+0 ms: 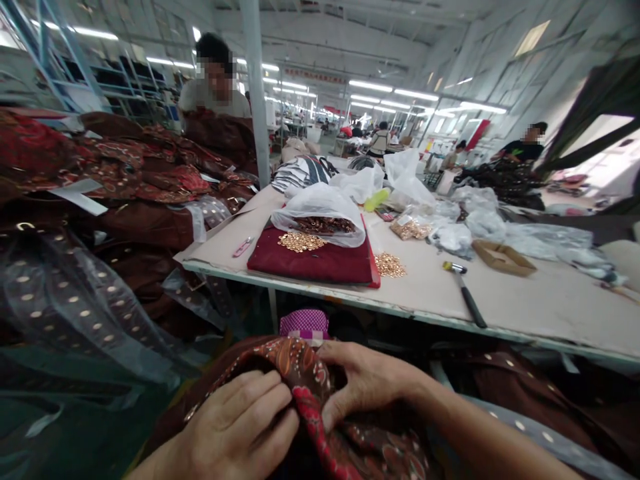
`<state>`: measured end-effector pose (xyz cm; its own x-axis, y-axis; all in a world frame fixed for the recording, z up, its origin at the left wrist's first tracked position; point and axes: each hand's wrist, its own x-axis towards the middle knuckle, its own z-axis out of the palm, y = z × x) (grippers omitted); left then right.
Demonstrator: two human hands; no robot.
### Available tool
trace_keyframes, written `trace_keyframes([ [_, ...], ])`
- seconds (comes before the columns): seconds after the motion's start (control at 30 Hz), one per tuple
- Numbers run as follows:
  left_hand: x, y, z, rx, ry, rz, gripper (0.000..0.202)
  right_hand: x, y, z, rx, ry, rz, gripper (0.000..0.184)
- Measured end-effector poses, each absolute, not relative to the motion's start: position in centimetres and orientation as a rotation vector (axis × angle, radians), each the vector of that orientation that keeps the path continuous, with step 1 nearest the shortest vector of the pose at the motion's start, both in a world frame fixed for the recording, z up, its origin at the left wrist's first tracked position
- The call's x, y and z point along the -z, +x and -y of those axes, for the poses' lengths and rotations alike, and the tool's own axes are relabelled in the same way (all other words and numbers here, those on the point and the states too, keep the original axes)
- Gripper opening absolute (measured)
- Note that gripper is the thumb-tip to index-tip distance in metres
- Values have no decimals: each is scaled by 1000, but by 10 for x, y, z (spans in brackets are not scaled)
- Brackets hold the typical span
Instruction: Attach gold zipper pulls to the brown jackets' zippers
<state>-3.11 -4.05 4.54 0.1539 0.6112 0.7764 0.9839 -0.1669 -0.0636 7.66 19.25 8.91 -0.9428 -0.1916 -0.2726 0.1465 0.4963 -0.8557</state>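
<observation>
Both hands were closed on the patterned brown fabric point(305, 373) bunched in the lap: the left hand point(240, 420) pinched a fold from the near side, the right hand point(365, 383) pressed it from the right. The red-trimmed edge point(313, 417) ran between them toward the body. Beyond, on the worktop point(550, 300), lay gold studs point(300, 241) and a hammer point(467, 293).

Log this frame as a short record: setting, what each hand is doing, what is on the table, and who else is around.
setting: garment workshop, long work table
left hand: gripping patterned brown-red fabric
right hand: fingers pinching the same fabric
table items: dark red cloth with gold studs, plastic bag, hammer, cardboard tray
left side: piled garments
others: person behind the pile; more people farther back
</observation>
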Motion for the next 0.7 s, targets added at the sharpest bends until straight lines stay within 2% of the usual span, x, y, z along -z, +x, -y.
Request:
trace_keyframes([
  [0.13,-38,-40,31,932,-1740,1597,28,-79,68,-194,1969,236,-2083,44],
  [0.3,-20,-39,20,812,-1596,1783,11,-85,59,-209,2413,443,-1878,49],
  [0.47,-27,-45,3,669,-1623,1772,36,-91,47,-218,2479,414,-1805,46],
  [0.63,-26,-60,-12,622,-1526,1784,48,-93,41,-220,2400,352,-1869,48],
  [0.7,-16,-68,-20,688,-1520,1741,44,-99,37,-222,2392,360,-1893,53],
])
